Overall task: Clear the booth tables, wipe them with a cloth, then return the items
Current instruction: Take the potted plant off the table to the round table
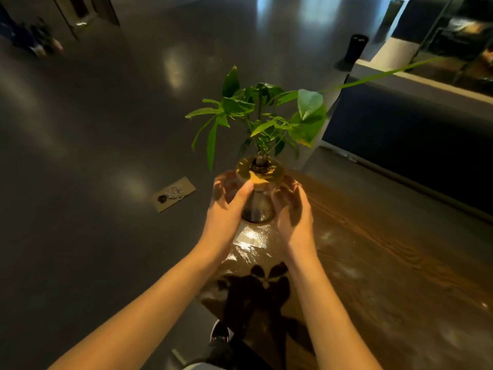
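Both hands, the left hand [229,198] and right hand [292,209], grasp a potted plant [260,166] held above the table [386,249] edge. Whether the plant is leaving or returning, I cannot tell; the table shows pale smears, so wiping may remain.

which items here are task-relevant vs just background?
Job in hand:
- plant vase, gripped by left hand and right hand
- wooden booth table
- booth seat

Just lying about:
- floor socket plate
- black post
- shoe
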